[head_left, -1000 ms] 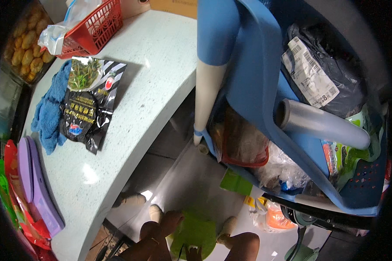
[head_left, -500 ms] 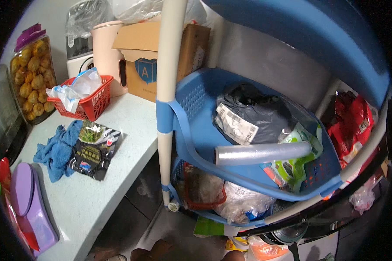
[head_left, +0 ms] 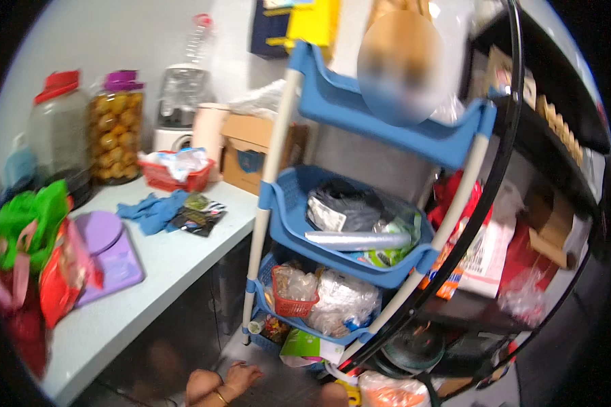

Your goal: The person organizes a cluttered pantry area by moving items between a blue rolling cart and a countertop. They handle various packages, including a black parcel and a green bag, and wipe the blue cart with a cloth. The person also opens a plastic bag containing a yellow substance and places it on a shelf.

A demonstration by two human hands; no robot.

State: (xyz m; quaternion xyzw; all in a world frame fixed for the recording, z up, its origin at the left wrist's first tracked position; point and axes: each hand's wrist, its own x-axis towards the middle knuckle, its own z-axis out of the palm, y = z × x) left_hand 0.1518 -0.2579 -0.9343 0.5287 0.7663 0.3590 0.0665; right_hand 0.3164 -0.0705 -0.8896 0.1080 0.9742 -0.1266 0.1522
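Low at the bottom edge, my left hand (head_left: pixel 240 379) is between my knees, with a thin gold bracelet (head_left: pixel 221 396) at the wrist. Its fingers look loosely spread and blurred, with nothing visible in them. My right hand is out of the picture. Nearest in front of the hand stands a blue, three-tier shelf rack (head_left: pixel 332 261) with pale posts. On its middle tier lie a roll of clear film (head_left: pixel 358 241) and a dark plastic bag (head_left: pixel 346 207). A red basket (head_left: pixel 294 305) with clear plastic bags sits on the tier below.
To the left, a white counter (head_left: pixel 163 271) holds a purple scale-like device (head_left: pixel 112 254), a blue cloth (head_left: pixel 155 211), a black packet (head_left: pixel 198 216) and a jar of round yellow fruit (head_left: pixel 117 132). Dark shelves (head_left: pixel 557 129) and a curved black rail (head_left: pixel 499 166) are at right.
The view has swung up and back, so the rack and counter look smaller and more of the top tier and right shelves shows. My left hand has come into sight between the knees.
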